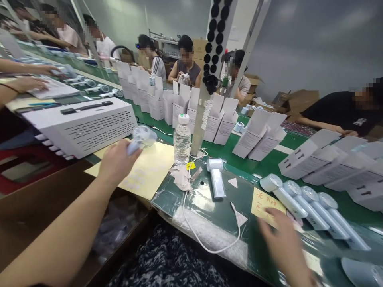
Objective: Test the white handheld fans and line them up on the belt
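Note:
My left hand [117, 162] is closed round the handle of a pale blue handheld device [141, 139], holding it up over a yellow sheet [149, 169] at the left. My right hand [281, 239] is blurred, fingers spread, low over the green bench beside a yellow sticky note [265, 201]; it holds nothing. A row of several more pale blue devices [311, 209] lies just right of that hand. One further device [217, 179] lies flat in the middle, near a white cable [206, 235].
A water bottle [182, 139] stands mid-bench beside a white post [206, 95]. Open white cartons [221, 119] line the green belt, more lie at right [329, 159]. A white vented machine [86, 125] sits left. Several other people work across the bench.

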The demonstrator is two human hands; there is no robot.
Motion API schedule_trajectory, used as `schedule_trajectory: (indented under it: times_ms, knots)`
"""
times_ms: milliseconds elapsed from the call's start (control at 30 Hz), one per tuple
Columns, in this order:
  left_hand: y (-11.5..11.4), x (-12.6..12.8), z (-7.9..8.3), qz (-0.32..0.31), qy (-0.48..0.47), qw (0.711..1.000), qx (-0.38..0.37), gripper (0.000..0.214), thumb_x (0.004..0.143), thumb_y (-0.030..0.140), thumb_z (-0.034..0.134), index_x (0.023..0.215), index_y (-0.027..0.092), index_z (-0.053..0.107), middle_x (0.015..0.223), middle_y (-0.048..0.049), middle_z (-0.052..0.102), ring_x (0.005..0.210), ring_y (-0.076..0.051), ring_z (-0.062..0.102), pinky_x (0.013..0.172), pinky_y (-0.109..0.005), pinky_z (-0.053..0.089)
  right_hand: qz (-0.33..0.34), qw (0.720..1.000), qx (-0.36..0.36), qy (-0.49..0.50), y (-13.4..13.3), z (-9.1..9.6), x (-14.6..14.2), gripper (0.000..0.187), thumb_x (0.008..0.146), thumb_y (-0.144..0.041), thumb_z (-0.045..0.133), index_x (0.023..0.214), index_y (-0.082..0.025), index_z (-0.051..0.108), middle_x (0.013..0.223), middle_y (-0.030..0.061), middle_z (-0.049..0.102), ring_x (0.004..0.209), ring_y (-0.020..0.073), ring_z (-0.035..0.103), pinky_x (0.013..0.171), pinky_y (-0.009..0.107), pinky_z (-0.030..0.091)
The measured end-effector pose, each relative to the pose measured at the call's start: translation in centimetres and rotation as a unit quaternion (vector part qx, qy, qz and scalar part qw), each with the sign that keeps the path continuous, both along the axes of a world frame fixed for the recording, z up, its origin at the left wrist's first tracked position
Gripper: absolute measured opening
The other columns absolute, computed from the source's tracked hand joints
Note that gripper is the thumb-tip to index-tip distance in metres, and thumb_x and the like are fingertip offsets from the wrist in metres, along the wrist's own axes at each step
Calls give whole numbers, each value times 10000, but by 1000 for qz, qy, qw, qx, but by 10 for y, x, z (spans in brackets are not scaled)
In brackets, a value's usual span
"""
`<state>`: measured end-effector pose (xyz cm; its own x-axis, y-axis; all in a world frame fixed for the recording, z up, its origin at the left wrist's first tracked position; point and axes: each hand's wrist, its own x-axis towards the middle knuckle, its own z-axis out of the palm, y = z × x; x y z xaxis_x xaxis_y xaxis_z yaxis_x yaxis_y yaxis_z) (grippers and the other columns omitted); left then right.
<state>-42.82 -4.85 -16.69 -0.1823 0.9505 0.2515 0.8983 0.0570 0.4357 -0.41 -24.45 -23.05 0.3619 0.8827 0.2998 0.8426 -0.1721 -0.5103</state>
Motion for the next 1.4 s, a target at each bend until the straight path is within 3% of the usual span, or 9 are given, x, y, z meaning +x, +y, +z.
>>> schedule_trajectory:
  times_ms: [133, 267, 400, 567, 700, 867, 1133, 1233, 1400]
  knots:
    - [-43, 23, 0, -31, -368, 929, -11, 585, 770, 602, 667, 1187, 224, 509, 977, -34, 683, 992, -345, 635, 774, -413, 492, 105, 989, -101, 20, 75, 10, -83, 452, 867, -465, 561, 1189, -150, 604, 1211, 192, 632, 1159, 375, 575, 943, 504, 461]
    - [-81, 72, -23, -161, -645, 724, -184, 522, 615, 553, 836, 894, 146, 664, 877, -92, 726, 808, -271, 667, 749, -399, 555, 88, 989, -114, 32, 115, 23, -108, 307, 820, -340, 615, 1061, -150, 620, 1005, 168, 687, 879, 328, 671, 712, 405, 495]
    - [-98, 120, -42, -172, -765, 569, -247, 542, 706, 546, 792, 1053, 140, 701, 1188, -152, 706, 1070, -295, 666, 941, -404, 533, 104, 989, -92, 59, 95, 33, -113, 206, 859, -270, 518, 1017, -178, 612, 935, 103, 696, 848, 264, 675, 724, 357, 511]
    - [-95, 143, -55, -162, -795, 470, -346, 509, 742, 600, 727, 904, 117, 730, 927, -131, 773, 916, -273, 724, 985, -416, 514, 127, 991, -43, 22, 40, 22, -136, 512, 787, -203, 554, 1295, -156, 510, 1182, 153, 626, 967, 323, 652, 757, 424, 532]
    - [-90, 146, -56, -176, -805, 455, -338, 447, 739, 570, 742, 825, 132, 735, 844, -91, 775, 808, -231, 733, 923, -357, 543, 176, 982, -41, 61, 29, 11, -116, 398, 793, -218, 614, 1189, -205, 580, 1078, 95, 648, 964, 289, 636, 801, 397, 521]
    - [-87, 148, -53, -236, -790, 457, -334, 506, 672, 565, 804, 967, 157, 757, 948, -87, 783, 859, -254, 736, 839, -335, 572, 42, 995, -58, 62, 45, 6, -79, 126, 781, -97, 568, 746, -208, 520, 906, 128, 596, 916, 325, 578, 809, 458, 464]
    - [-68, 136, -51, -235, -741, 590, -217, 760, 595, 820, 671, 1154, 305, 684, 1285, -31, 682, 1282, -423, 519, 896, -494, 555, 64, 969, -64, 231, 46, 5, -86, 148, 845, -76, 470, 900, -195, 538, 722, 10, 629, 656, 177, 622, 632, 287, 511]
    - [-70, 134, -27, -281, -750, 564, -202, 795, 550, 835, 681, 1134, 296, 695, 1218, -28, 713, 1243, -426, 557, 908, -512, 541, 123, 933, -72, 330, 33, 14, -99, 250, 868, -137, 483, 1094, -172, 584, 665, -30, 618, 538, 134, 595, 525, 226, 474]
    - [-88, 158, -7, -310, -799, 496, -139, 649, 513, 789, 742, 737, 183, 691, 923, -87, 752, 913, -307, 719, 807, -391, 582, 231, 867, -112, 426, 13, 31, -118, 208, 854, -343, 580, 789, -182, 694, 541, -26, 547, 515, 132, 519, 527, 235, 392]
